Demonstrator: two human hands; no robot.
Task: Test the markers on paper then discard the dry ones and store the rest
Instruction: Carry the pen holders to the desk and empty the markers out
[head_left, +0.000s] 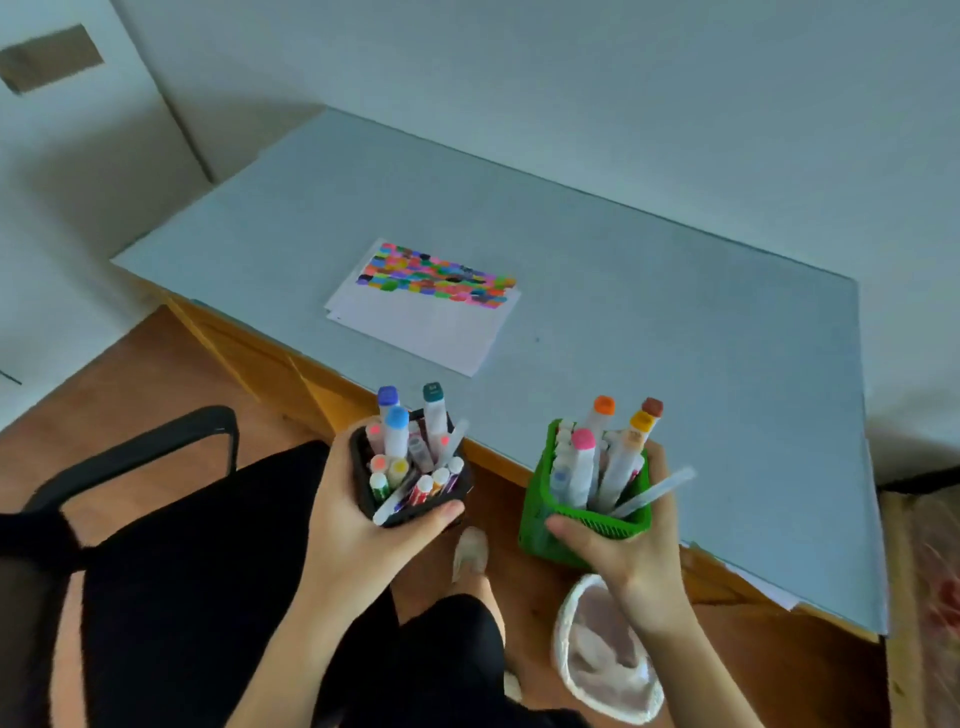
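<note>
My left hand grips a black mesh holder packed with several markers, held above the floor just off the table's near edge. My right hand grips a green mesh holder with several more markers, capped in orange, pink, yellow and brown. A stack of white paper lies further back on the table, its top half covered with many coloured test patches.
The blue-grey table top sits on a wooden desk. A white-lined waste bin stands on the wooden floor below my right hand. A black chair is at the left. My foot shows between the holders.
</note>
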